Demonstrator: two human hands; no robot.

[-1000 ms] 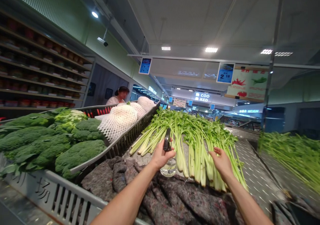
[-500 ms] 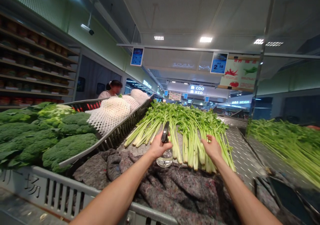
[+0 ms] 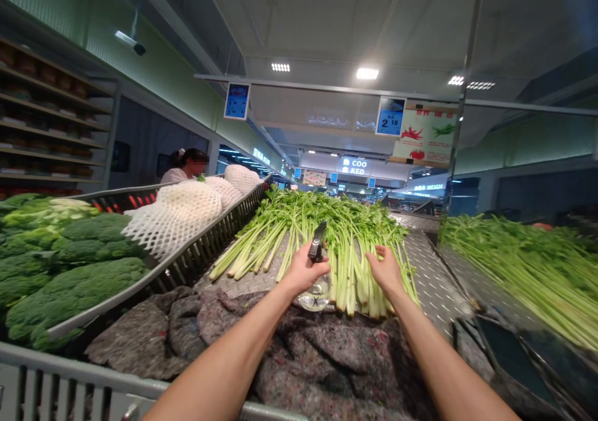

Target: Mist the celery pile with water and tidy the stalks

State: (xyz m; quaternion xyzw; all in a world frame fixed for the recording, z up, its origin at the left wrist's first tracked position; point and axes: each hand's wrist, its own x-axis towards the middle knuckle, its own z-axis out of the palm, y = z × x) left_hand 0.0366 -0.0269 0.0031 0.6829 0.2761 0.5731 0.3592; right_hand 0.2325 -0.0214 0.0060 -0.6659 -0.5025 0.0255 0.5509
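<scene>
My left hand (image 3: 303, 273) is wrapped round a spray bottle (image 3: 316, 298) with a black trigger head and a clear body. The bottle stands out in front of the celery (image 3: 289, 234), which lies in a leafy row with its pale stalk ends towards me. Over the right part of the celery is my right hand (image 3: 387, 270), fingers loosely bent and apart, with nothing visible in it. Whether its fingertips touch the stalks I cannot tell. Below both forearms lies a crumpled grey-brown felt blanket (image 3: 327, 352).
At left, broccoli (image 3: 79, 284) fills a crate (image 3: 154, 287) beside net-wrapped produce (image 3: 182, 206). A person (image 3: 184, 164) is behind it. On the right, a mirror wall (image 3: 518, 265) reflects celery beside the patterned metal shelf (image 3: 427, 265). Price signs (image 3: 390, 116) hang above.
The view has swung right, so the scene sits further left. The spray bottle's head is tilted more to the right in my left hand. My right hand stays over the celery.
</scene>
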